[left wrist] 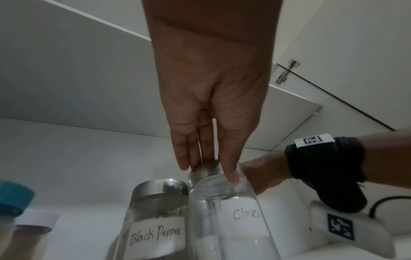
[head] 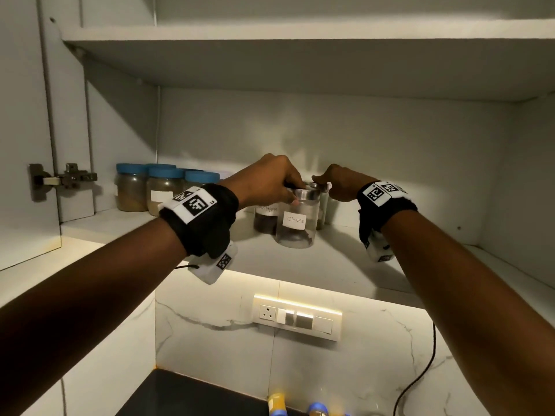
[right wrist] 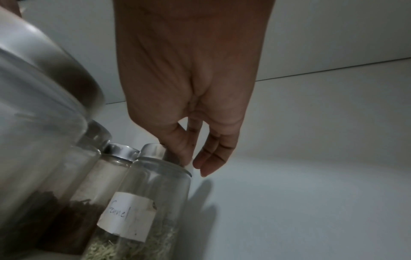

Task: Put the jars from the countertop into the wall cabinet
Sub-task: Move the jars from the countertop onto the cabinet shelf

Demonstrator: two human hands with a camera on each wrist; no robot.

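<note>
On the lower shelf [head: 345, 265] of the wall cabinet [head: 300, 121], just right of the Black Pepper jar [left wrist: 155, 219], the Cloves jar [head: 295, 219] stands upright with the left hand [head: 270, 178] over its steel lid. That grip is clamped on the jar's top: in the left wrist view the fingers [left wrist: 185, 154] reach down round the lid and the thumb presses the glass shoulder. Behind and to the right of the Cloves jar, the Fennel jar [right wrist: 142, 202] stands among other steel-lidded jars, and the right hand [head: 336, 181] has its thumb and a fingertip against that lid; the other fingers hang loose beside it, so this grip looks light, a pinch at most.

The step in hand seems to be seating both jars in the row. To do it well, I would set each base flat before letting go, slide rather than lift so glass does not knock glass, and turn the labels forward. Releasing straight upward should keep the neighbours undisturbed.

Left of the Black Pepper jar stand blue-lidded jars [head: 163, 190]. More jars [head: 277, 403] remain on the surface below, so the task looks unfinished.
</note>
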